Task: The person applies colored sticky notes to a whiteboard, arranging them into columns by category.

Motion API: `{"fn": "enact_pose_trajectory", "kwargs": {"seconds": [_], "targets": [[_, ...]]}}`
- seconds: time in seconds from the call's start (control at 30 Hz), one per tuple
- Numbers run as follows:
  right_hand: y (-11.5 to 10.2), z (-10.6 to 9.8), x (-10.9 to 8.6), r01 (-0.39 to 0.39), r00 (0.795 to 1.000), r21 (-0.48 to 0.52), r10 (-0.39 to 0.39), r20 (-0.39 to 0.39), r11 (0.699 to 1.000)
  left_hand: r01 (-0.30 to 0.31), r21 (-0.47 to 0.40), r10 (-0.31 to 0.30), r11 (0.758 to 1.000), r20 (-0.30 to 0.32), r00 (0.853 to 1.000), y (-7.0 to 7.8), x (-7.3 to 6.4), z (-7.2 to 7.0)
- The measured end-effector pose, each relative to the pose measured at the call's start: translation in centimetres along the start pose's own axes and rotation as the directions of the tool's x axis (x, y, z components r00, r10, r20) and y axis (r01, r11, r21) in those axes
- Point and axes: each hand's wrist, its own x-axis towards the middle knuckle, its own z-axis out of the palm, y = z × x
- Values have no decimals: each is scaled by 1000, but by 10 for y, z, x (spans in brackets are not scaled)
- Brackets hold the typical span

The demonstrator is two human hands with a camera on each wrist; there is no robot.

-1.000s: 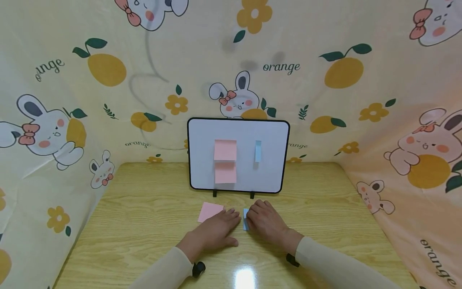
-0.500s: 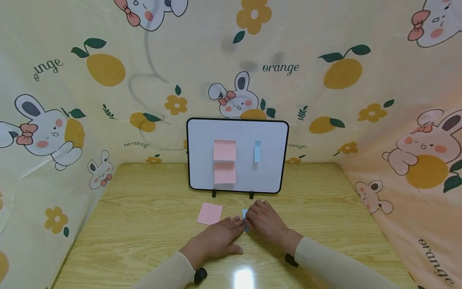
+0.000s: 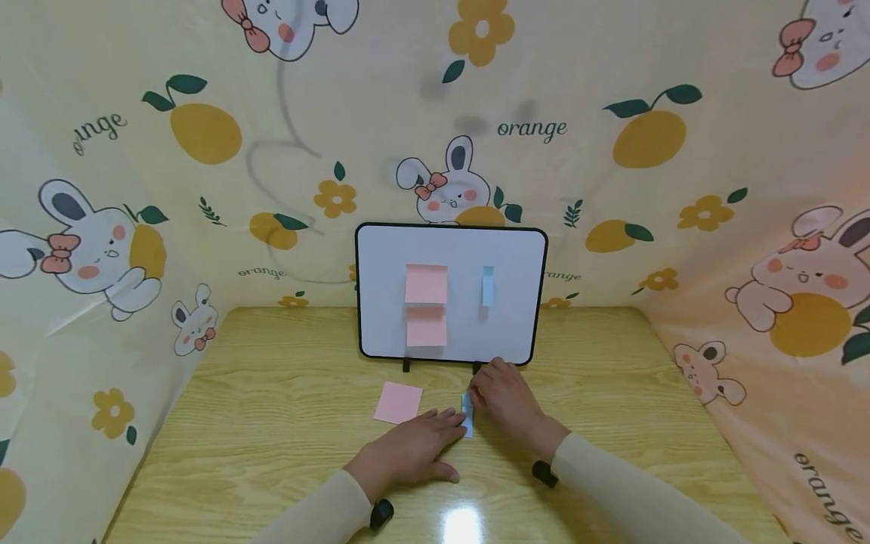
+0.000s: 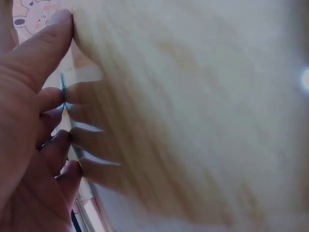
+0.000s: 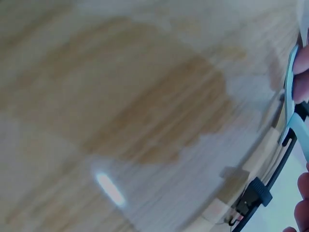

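Note:
A narrow blue sticky note strip (image 3: pixel 467 415) lies on the wooden table in front of the whiteboard (image 3: pixel 510 325). My left hand (image 3: pixel 413 447) is flat on the table, its fingertips resting at the strip's left side. My right hand (image 3: pixel 504 397), fingers curled, is at the strip's far end and pinches a blue piece (image 5: pixel 300 133) that rises away from the table in the right wrist view. Its fingertips are partly hidden in the head view. A pink sticky note (image 3: pixel 398 402) lies left of the strip, just beyond my left hand.
Two pink sticky notes, an upper note (image 3: pixel 426 284) and a lower note (image 3: pixel 426 329), are stuck on the whiteboard, with a blue strip (image 3: pixel 488 286) to their right. The board stands on small black feet (image 3: pixel 406 365). A patterned cloth (image 3: pixel 326 113) surrounds the table.
My left hand has slid right, off the loose pink note and onto the blue strip. My right hand has moved up toward the board, uncovering more of the strip.

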Motion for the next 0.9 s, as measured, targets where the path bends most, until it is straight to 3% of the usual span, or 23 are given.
{"fn": "enact_pose_trajectory", "kwargs": {"seconds": [0.53,0.67,0.83,0.9], "targets": [[13,3,10,-90,994,-40,92,65,995,11,38,-12,999,26,1000,1,3,0],[19,0,16,-98,994,-53,101,46,994,16,38,-17,999,31,999,1,4,0],[23,-11,20,-109,992,-36,106,-73,993,19,28,-20,999,35,999,0,4,0],[25,-15,21,-101,978,-21,95,-188,995,25,19,-25,1000,35,999,0,4,-1]]}}
